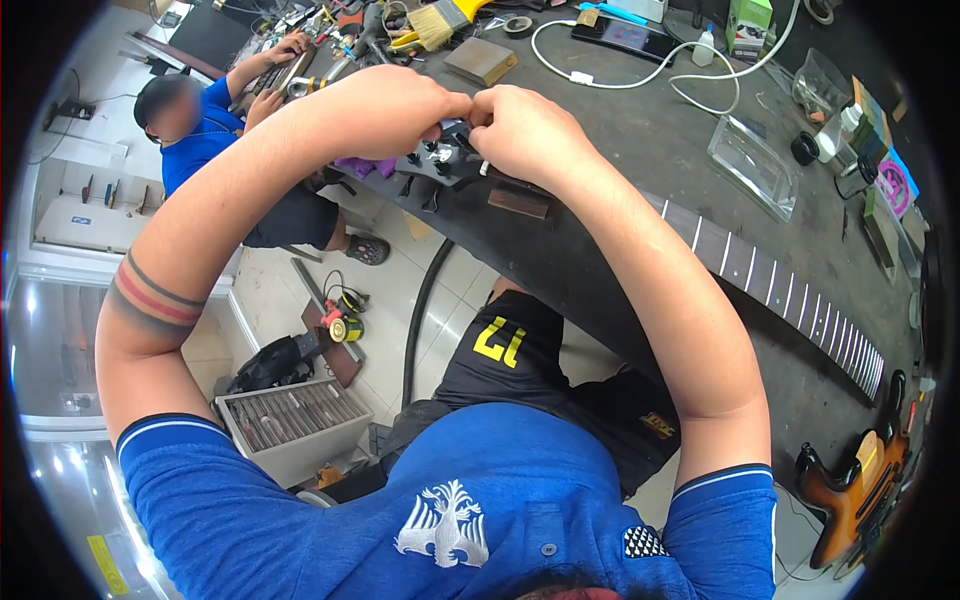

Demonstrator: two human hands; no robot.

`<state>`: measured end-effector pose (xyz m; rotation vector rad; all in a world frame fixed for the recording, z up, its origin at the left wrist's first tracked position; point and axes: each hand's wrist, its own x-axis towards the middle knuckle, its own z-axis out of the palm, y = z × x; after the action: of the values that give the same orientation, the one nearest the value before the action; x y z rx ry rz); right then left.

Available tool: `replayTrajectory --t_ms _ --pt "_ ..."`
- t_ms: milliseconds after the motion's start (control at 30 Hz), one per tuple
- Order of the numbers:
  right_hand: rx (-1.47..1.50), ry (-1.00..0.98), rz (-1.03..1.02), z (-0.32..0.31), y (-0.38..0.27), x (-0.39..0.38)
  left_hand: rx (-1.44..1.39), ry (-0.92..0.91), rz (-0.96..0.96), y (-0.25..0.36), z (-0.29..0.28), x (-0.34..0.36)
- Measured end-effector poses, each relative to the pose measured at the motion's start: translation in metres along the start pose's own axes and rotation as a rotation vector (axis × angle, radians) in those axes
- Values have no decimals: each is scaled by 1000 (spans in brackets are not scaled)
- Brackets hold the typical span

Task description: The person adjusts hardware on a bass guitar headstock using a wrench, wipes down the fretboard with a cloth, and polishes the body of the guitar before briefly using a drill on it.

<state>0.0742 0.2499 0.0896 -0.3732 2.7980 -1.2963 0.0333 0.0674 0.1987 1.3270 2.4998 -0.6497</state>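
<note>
Both my hands meet over the black headstock (458, 172) of a guitar neck that lies along the bench edge. My left hand (415, 108) is closed, its fingertips pressed together. Against them rest the curled fingers of my right hand (522, 128). Whatever lies between the fingertips is hidden. Tuning pegs (432, 203) stick out from the headstock just below my left hand. The dark fretboard (755, 272) with bright frets emerges beyond my right forearm and runs to the right. A small dark wooden block (520, 203) sits by my right wrist, and a purple cloth (366, 167) shows under my left forearm.
A flat block (480, 62), a yellow-handled brush (435, 25) and a white cable (655, 80) lie farther back. A clear plastic tray (755, 165) is on the right. A sunburst guitar body (850, 485) stands at lower right. Another person (205, 125) works at far left.
</note>
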Motion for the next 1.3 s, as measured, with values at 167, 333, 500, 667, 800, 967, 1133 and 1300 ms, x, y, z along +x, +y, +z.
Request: replayTrajectory --t_ms 167,333,500,667,800,967,1133,1300 --pt "-5 -9 -5 1 6 2 18 -72 -43 6 -12 7" --pt "-7 29 -45 4 7 2 10 -60 -50 4 -8 5" --pt "-4 43 -71 6 11 2 28 -55 -63 7 -6 5" --pt "13 33 -60 6 9 3 16 -9 -83 12 -4 5" --pt "-15 87 -92 11 12 3 44 -18 -99 8 6 6" --pt "-29 83 -93 9 9 6 63 -13 -88 9 6 8" --pt "-14 53 -64 6 8 2 72 27 -80 8 12 8" --pt "-13 63 -83 3 12 4 86 64 -24 1 13 6"
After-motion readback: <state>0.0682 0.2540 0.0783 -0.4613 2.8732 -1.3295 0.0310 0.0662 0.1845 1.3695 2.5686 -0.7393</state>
